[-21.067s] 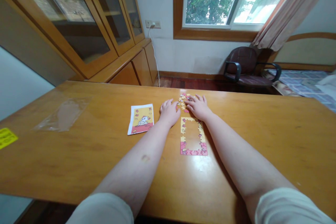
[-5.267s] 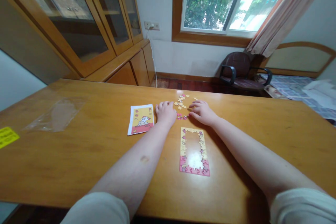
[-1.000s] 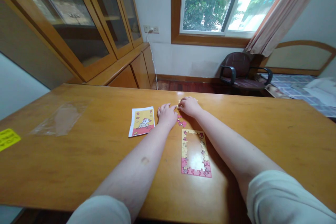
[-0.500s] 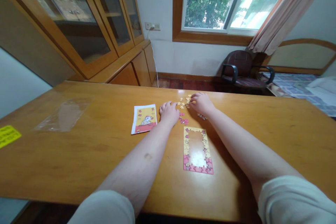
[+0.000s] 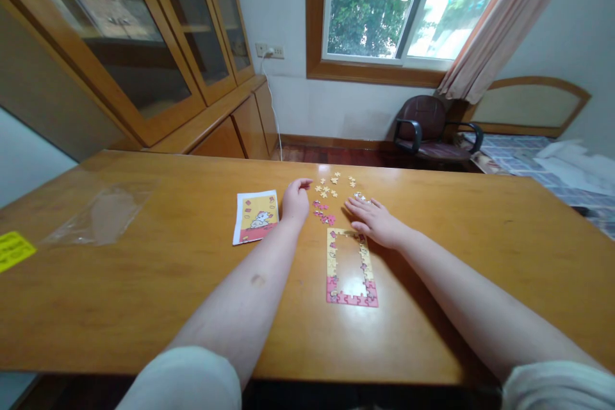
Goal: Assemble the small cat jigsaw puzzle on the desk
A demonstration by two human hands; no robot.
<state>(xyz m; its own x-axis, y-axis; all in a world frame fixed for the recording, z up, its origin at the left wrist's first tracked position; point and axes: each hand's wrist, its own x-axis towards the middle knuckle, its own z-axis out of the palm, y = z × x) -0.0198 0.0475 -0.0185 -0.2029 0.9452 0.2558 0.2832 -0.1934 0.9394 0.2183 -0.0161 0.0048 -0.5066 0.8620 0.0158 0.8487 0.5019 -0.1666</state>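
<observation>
My left hand (image 5: 295,202) is turned on its side between the picture card and the loose yellow puzzle pieces (image 5: 325,191). Its fingers are curled together, and whatever they may hold is too small to make out. My right hand (image 5: 375,221) lies open with fingers stretched out, just beyond the upper right corner of the puzzle frame (image 5: 332,262). Several whitish pieces (image 5: 359,196) lie at its fingertips. Pink puzzle pieces (image 5: 325,218) form a small cluster between the hands. The assembled frame is yellow above and pink below, with bare tabletop inside.
The picture card (image 5: 259,214), showing a white animal, lies left of my left hand. A clear plastic bag (image 5: 108,211) and a yellow label (image 5: 14,251) are farther left on the wooden table (image 5: 182,307). Beyond the far edge stands an office chair (image 5: 425,122).
My right hand has drawn back from the yellow pieces toward the frame and flattened out. My left hand has rolled onto its side and curled its fingers. The view has shifted slightly.
</observation>
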